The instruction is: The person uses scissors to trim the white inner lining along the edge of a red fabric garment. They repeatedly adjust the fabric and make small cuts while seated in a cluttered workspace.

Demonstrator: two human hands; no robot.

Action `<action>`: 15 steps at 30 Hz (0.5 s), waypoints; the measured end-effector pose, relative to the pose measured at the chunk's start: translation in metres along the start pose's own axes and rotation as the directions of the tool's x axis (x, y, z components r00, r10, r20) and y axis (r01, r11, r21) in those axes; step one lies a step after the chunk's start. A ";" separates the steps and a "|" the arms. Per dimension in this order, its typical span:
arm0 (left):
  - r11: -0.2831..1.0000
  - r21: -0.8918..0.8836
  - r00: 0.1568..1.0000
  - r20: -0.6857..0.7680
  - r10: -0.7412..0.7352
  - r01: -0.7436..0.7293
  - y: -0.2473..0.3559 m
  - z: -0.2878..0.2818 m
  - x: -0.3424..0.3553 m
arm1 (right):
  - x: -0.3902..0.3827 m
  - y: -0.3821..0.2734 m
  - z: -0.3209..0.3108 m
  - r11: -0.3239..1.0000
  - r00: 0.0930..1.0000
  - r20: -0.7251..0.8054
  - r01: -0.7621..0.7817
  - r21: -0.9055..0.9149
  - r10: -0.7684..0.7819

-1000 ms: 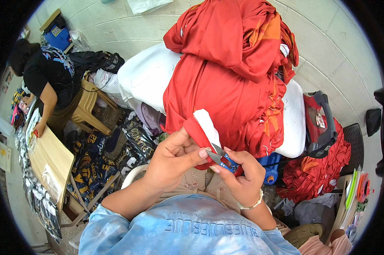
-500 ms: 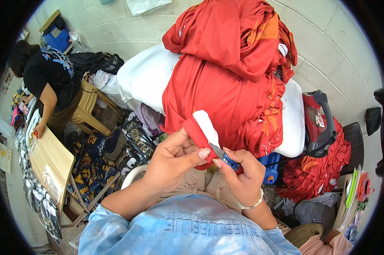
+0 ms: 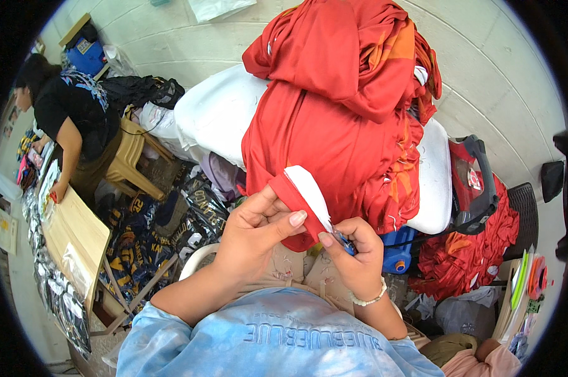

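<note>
My left hand [image 3: 259,229] pinches a folded red fabric edge [image 3: 290,200] between thumb and fingers, above my lap. A white strip [image 3: 308,188] runs along that edge and narrows to a point toward my right hand. Closed around small blue-handled thread snips [image 3: 345,243], my right hand [image 3: 359,254] touches the strip's lower end with its thumb and finger. Most of the snips is hidden by my fingers, and the blades cannot be made out. Just beyond my hands lies a large heap of red garments [image 3: 321,135] with orange patches.
The heap rests on a padded white board [image 3: 215,116] against the wall. More red garments [image 3: 453,261] lie at right beside a grey-and-red appliance [image 3: 469,182]. At left, a person [image 3: 76,119] works at a wooden board [image 3: 73,235] near a tan plastic chair [image 3: 136,160].
My right hand has shifted slightly, and the grey blade seen earlier against the white strip is now hidden. The strip shows longer and more pointed. The person at left has turned their head.
</note>
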State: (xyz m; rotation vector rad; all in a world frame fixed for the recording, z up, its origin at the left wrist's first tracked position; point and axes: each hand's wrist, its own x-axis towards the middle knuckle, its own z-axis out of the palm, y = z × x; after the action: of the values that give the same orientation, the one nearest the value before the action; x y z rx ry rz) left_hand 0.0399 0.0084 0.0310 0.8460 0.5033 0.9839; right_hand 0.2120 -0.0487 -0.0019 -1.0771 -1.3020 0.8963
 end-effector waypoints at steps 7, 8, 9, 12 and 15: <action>1.000 0.008 1.000 0.015 -0.001 0.001 0.003 0.001 0.001 | -0.001 -0.006 0.003 0.994 0.988 -0.108 0.109 0.017 -0.107; 1.000 0.013 1.000 0.015 0.006 -0.006 0.003 0.001 0.002 | 0.001 -0.007 0.001 0.990 0.986 -0.093 0.133 -0.057 -0.138; 1.000 0.019 1.000 0.017 0.017 -0.017 0.002 0.002 0.003 | 0.002 -0.007 0.000 0.977 0.979 -0.083 0.176 -0.120 -0.186; 0.999 0.033 1.000 0.016 0.011 -0.012 0.001 0.001 0.003 | 0.004 -0.007 -0.003 0.937 0.961 -0.060 0.247 -0.247 -0.269; 0.996 0.084 1.000 0.015 0.017 -0.018 0.000 0.001 0.002 | 0.005 -0.008 -0.003 0.929 0.959 -0.038 0.260 -0.262 -0.279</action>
State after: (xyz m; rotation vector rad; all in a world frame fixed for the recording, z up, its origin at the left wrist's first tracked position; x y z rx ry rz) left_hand 0.0418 0.0093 0.0314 0.9336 0.5283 0.9775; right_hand 0.2151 -0.0464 0.0072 -1.0827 -1.4884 0.4867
